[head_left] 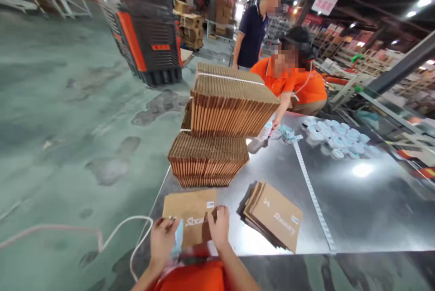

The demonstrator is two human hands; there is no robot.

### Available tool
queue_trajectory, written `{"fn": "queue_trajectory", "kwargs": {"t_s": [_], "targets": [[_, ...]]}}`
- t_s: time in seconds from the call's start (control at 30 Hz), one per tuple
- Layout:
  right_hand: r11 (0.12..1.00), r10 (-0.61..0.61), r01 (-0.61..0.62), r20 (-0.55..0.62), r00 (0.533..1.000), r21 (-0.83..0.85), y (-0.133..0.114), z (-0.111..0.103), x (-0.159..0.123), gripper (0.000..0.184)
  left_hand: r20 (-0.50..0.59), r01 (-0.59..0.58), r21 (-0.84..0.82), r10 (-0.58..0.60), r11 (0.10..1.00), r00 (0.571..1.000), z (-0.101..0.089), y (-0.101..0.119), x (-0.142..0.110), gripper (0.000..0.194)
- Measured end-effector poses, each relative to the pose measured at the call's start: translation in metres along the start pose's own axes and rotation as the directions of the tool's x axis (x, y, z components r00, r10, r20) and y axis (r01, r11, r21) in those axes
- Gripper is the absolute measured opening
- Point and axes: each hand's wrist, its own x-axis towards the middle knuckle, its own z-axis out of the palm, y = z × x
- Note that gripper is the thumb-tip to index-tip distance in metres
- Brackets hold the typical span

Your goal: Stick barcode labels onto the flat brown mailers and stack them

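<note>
A flat, folded cardboard box (pixel 190 205) with white lettering and a small white label lies before me near the table's edge. My left hand (pixel 162 239) is closed over its left side and pinches a light blue strip (pixel 178 235), perhaps a label sheet. At the box's right side my right hand (pixel 220 226) is closed, thumb and fingers together just below the white label. What those fingers hold, if anything, is too small to tell. To the right lies a loose pile of similar flat boxes (pixel 277 216), the top one also labelled.
Strapped bundles of flat cardboard (pixel 234 84) are stacked beyond my hands. On the metal table (pixel 353 209) are a white measuring strip (pixel 314 196) and several pale blue rolls (pixel 340 137). Two people in orange lean over the far side. A white cable (pixel 125 223) loops at left.
</note>
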Motion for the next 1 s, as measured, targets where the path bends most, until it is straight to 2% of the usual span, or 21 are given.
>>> {"fn": "queue_trajectory", "kwargs": {"t_s": [0.1, 0.2, 0.23, 0.3, 0.33, 0.4, 0.43, 0.47, 0.5, 0.57, 0.63, 0.67, 0.7, 0.77, 0.83, 0.9, 1.0], "targets": [[0.958, 0.078, -0.066, -0.031, 0.996, 0.279, 0.007, -0.035, -0.015, 0.020, 0.046, -0.037, -0.051, 0.039, 0.998, 0.998, 0.000, 0.019, -0.018, 0.048], [0.918, 0.174, -0.088, -0.195, 0.965, 0.386, 0.033, -0.100, -0.023, 0.027, 0.142, -0.026, -0.199, 0.055, 0.980, 0.988, 0.007, 0.035, -0.033, 0.041], [0.915, 0.234, -0.123, -0.257, 0.938, 0.385, 0.045, -0.127, -0.022, 0.032, 0.174, -0.026, -0.250, 0.071, 0.968, 0.982, 0.010, 0.040, -0.037, 0.038], [0.901, 0.384, -0.233, -0.420, 0.823, 0.367, 0.071, -0.182, -0.014, 0.046, 0.220, -0.029, -0.311, 0.102, 0.950, 0.970, 0.015, 0.047, -0.041, 0.033], [0.886, 0.453, -0.327, -0.457, 0.765, 0.329, 0.083, -0.207, -0.008, 0.050, 0.241, -0.029, -0.324, 0.112, 0.945, 0.964, 0.017, 0.049, -0.042, 0.032], [0.841, 0.517, -0.511, -0.539, 0.665, 0.178, 0.101, -0.244, 0.006, 0.052, 0.280, -0.001, -0.353, 0.106, 0.936, 0.954, 0.020, 0.053, -0.042, 0.028], [0.821, 0.503, -0.564, -0.574, 0.646, 0.085, 0.106, -0.253, 0.013, 0.052, 0.306, 0.025, -0.377, 0.099, 0.926, 0.947, 0.021, 0.054, -0.042, 0.026], [0.818, 0.460, -0.575, -0.603, 0.652, 0.002, 0.107, -0.255, 0.019, 0.052, 0.333, 0.053, -0.401, 0.091, 0.914, 0.939, 0.021, 0.055, -0.041, 0.024], [0.839, 0.400, -0.541, -0.611, 0.684, -0.056, 0.105, -0.249, 0.023, 0.052, 0.354, 0.079, -0.419, 0.083, 0.905, 0.931, 0.021, 0.057, -0.040, 0.021], [0.922, 0.296, -0.383, -0.548, 0.783, -0.048, 0.089, -0.218, 0.026, 0.053, 0.371, 0.111, -0.430, 0.063, 0.896, 0.927, 0.021, 0.059, -0.039, 0.016], [0.967, 0.254, -0.229, -0.346, 0.903, 0.113, 0.061, -0.172, 0.021, 0.050, 0.365, 0.142, -0.430, 0.027, 0.892, 0.931, 0.019, 0.062, -0.039, 0.011], [0.960, 0.229, -0.187, -0.198, 0.953, 0.210, 0.044, -0.147, 0.015, 0.047, 0.364, 0.162, -0.433, 0.008, 0.887, 0.931, 0.017, 0.063, -0.039, 0.011], [0.942, 0.182, -0.160, -0.049, 0.982, 0.295, 0.026, -0.125, 0.009, 0.042, 0.367, 0.182, -0.437, -0.010, 0.881, 0.930, 0.016, 0.064, -0.039, 0.012], [0.905, 0.064, -0.125, 0.159, 0.985, 0.407, -0.010, -0.090, -0.005, 0.032, 0.376, 0.217, -0.445, -0.039, 0.869, 0.926, 0.011, 0.065, -0.040, 0.014], [0.883, -0.013, -0.109, 0.255, 0.967, 0.457, -0.039, -0.071, -0.016, 0.025, 0.380, 0.233, -0.451, -0.050, 0.862, 0.924, 0.007, 0.066, -0.040, 0.017], [0.877, -0.039, -0.116, 0.310, 0.950, 0.466, -0.058, -0.064, -0.022, 0.022, 0.377, 0.224, -0.447, -0.045, 0.866, 0.925, 0.003, 0.065, -0.041, 0.020], [0.882, -0.076, -0.110, 0.369, 0.926, 0.458, -0.068, -0.063, -0.023, 0.018, 0.371, 0.209, -0.483, -0.017, 0.850, 0.928, 0.000, 0.061, -0.040, 0.025]]}}
